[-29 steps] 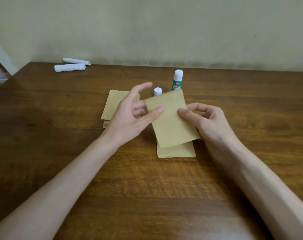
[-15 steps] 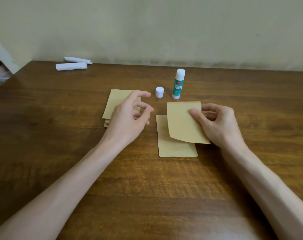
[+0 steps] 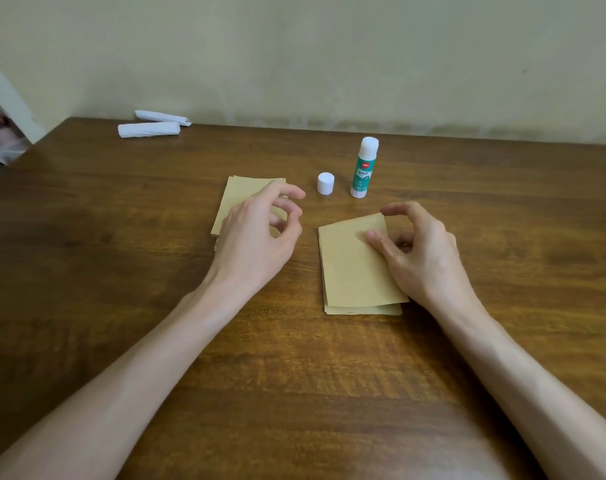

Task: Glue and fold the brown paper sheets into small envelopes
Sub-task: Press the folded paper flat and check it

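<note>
While the head camera looks down at the wooden table [image 3: 294,375], two bare hands show above it. The right hand [image 3: 422,258] pinches the top brown sheet [image 3: 353,265] near its far right corner: the thumb lies flat on the paper and the curled index finger hooks over the far edge, with the other fingers tucked beside the sheet. That sheet lies slightly askew on a second brown sheet [image 3: 363,310], whose near edge peeks out toward the person, so two pieces are countable under this grip.

To the left of that grip, apart from it, the left hand [image 3: 260,237] hovers with its fingers loosely curled and nothing between them. Beneath and just beyond it lies one stack of brown sheets [image 3: 246,188]; several edges show, but their number cannot be told.

Beyond the gap between the two hands stands one white cap [image 3: 325,183], and just to its right one green-and-white glue stick [image 3: 363,168], upright, not touching the cap. Well beyond the left hand, by the wall, lie two white paper rolls: the nearer roll [image 3: 149,129] and the farther roll [image 3: 163,116], close together.
</note>
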